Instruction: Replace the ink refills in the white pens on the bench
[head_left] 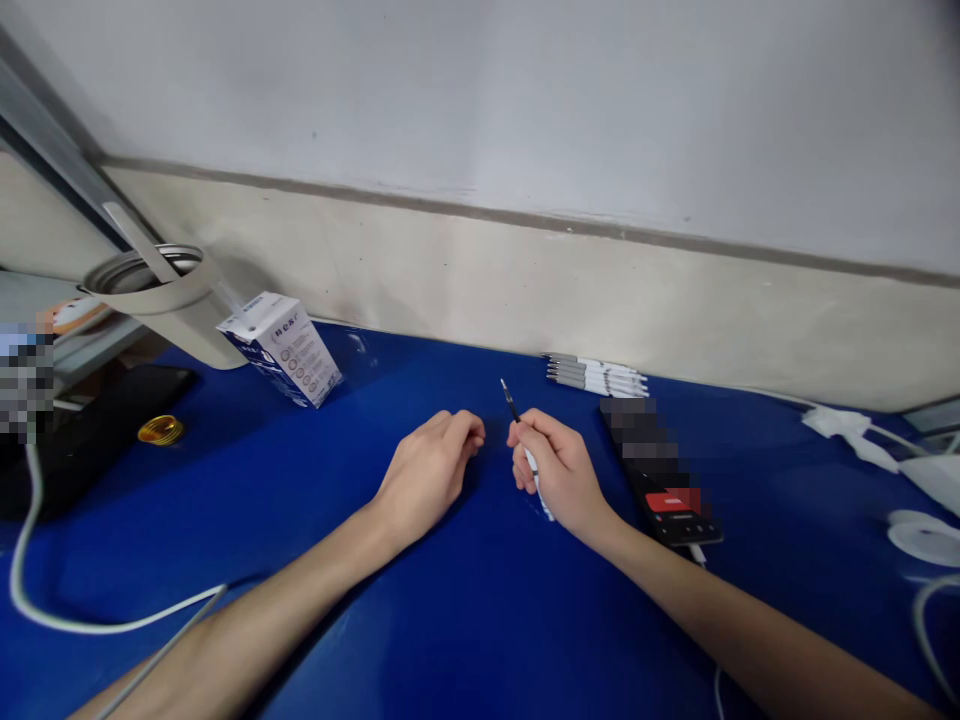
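Right hand in a narrow pinch around a slim white pen, black tip angled up and away, just above the blue tabletop. Left hand empty, fingers loosely curled, resting on the surface nearby. Only one pen up in hand; a tidy row of white pens left lying by the beige wall, a black smartphone just beside the right hand.

I have a free lane over the blue worktop between my left hand and right hand, running to the wall at 12 o'clock. A bundle of white pens and a smartphone block 1 o'clock; a printed carton and a tumbler stand at 10 o'clock.
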